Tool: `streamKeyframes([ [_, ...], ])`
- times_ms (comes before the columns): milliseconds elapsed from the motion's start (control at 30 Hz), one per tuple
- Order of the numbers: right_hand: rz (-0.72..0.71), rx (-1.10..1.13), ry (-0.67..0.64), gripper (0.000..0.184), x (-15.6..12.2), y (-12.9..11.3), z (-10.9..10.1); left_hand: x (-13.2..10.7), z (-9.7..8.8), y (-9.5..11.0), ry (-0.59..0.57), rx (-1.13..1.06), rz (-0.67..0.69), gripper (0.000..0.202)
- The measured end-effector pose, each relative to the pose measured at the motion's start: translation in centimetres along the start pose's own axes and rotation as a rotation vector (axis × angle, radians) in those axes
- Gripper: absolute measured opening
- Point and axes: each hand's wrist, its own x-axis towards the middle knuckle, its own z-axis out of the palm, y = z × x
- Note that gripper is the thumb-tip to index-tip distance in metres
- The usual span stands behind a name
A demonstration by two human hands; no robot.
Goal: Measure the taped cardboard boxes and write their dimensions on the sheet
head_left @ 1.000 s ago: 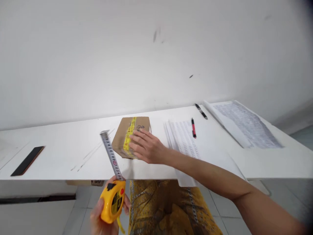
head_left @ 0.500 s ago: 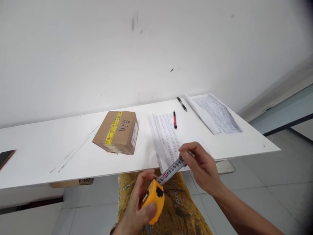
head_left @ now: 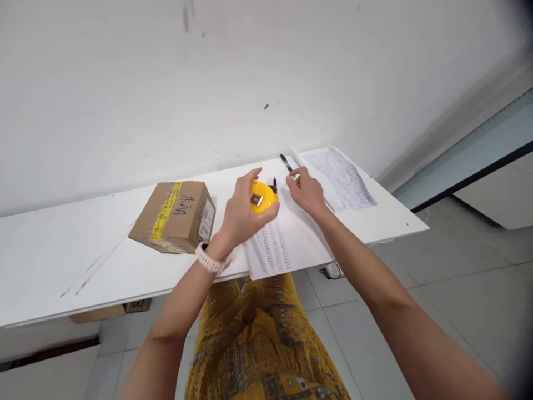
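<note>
My left hand is closed round a yellow tape measure, its tape drawn in, held above a printed sheet on the white table. Just to its right, my right hand hovers over the same sheet with fingers loosely apart and nothing in them. Its fingertips are close to a pen that is partly hidden behind the tape measure. A brown cardboard box with yellow tape and handwriting sits on the table to the left of my left hand.
A black pen lies near the wall. A second stack of printed papers rests at the table's right end. A cardboard piece shows under the table's front edge. Tiled floor lies to the right.
Both hands rose from below the table edge to over the printed sheet. The tape, pulled out before, is back in its case, and my right hand has let go of it.
</note>
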Motion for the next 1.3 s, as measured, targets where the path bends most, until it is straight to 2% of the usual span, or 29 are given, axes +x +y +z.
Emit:
streamKeyframes([
  [67, 0.06, -0.106, -0.103, 0.044, 3.0, -0.2, 2.1, 2.4, 2.1, -1.9, -0.07, 0.177, -0.016, 0.067],
  [133, 0.031, -0.156, -0.209, 0.052, 4.6, -0.4, 3.8, 3.3, 3.8, -3.7, -0.168, 0.339, -0.055, 0.068],
  [200, -0.035, -0.138, -0.289, 0.047, 5.2, -0.3, 4.8, 3.2, 4.8, -5.2, -0.245, 0.449, -0.066, 0.07],
  [300, -0.09, -0.059, -0.335, 0.03, 5.8, 0.5, 4.6, 2.1, 5.0, -7.0, -0.285, 0.483, -0.037, 0.072],
  [367, -0.044, 0.162, -0.353, 0.03, 6.4, 1.2, 3.9, 1.5, 4.7, -8.0, -0.29, 0.449, -0.017, 0.073],
  [500, 0.052, 0.916, -0.378, 0.032, 7.2, 2.5, 2.8, 0.7, 4.3, -9.9, -0.279, 0.328, -0.011, 0.079],
  [567, 0.039, 1.031, -0.355, 0.043, 6.8, 2.6, 3.0, 0.5, 4.4, -10.7, -0.262, 0.274, -0.018, 0.082],
  [667, 0.033, 0.988, -0.28, 0.05, 5.7, 2.2, 4.0, 0.4, 4.7, -11.2, -0.238, 0.238, -0.009, 0.081],
  [800, 0.034, 0.856, -0.236, 0.042, 4.7, 1.8, 5.4, 0.2, 5.0, -11.3, -0.21, 0.217, -0.033, 0.076],
  [1000, 0.065, 0.807, -0.236, 0.049, 5.4, 2.4, 6.7, 0.0, 5.3, -11.5, -0.192, 0.215, -0.027, 0.074],
  [1133, 0.085, 0.829, -0.24, 0.034, 6.2, 2.7, 7.1, 0.0, 5.5, -11.7, -0.184, 0.225, -0.003, 0.074],
  [1300, 0.059, 0.683, -0.211, 0.017, 5.6, 2.8, 7.1, -0.1, 5.5, -11.9, -0.181, 0.222, 0.017, 0.073],
])
